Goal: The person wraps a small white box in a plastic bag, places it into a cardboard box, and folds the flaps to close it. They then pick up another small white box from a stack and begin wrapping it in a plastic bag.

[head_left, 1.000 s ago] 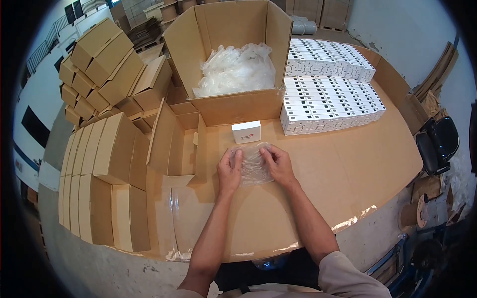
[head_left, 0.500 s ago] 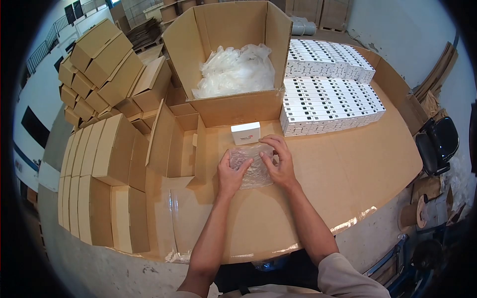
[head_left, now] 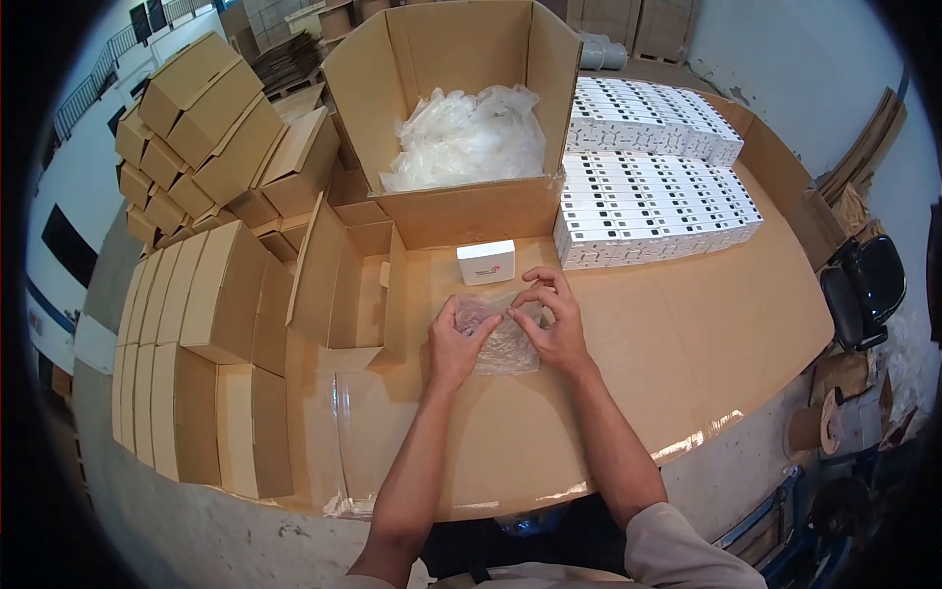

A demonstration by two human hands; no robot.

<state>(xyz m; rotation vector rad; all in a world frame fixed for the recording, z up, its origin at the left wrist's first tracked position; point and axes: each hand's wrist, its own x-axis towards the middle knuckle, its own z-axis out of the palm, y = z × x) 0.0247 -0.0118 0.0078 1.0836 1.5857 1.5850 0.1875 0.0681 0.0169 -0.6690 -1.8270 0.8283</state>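
Observation:
A clear, bumpy plastic bag point(head_left: 507, 348) lies between my hands above the cardboard-covered table. My left hand point(head_left: 459, 346) grips its left edge, thumb pressed on top. At the bag's upper right, my right hand point(head_left: 555, 329) has thumb and fingertips pinched together on its edge. Just beyond the bag stands a small white box point(head_left: 486, 263) with a red mark and dark print on its front.
Behind is a large carton point(head_left: 471, 208) holding many clear plastic bags point(head_left: 466, 137). White boxes point(head_left: 657, 211) are stacked at the back right. An open brown carton point(head_left: 363, 285) stands left of my hands, near piled brown cartons point(head_left: 211, 285).
My right fingers have curled in and the thumb has moved closer to the fingertips at the bag's edge. The left hand is nearly unmoved, and the white box stays put.

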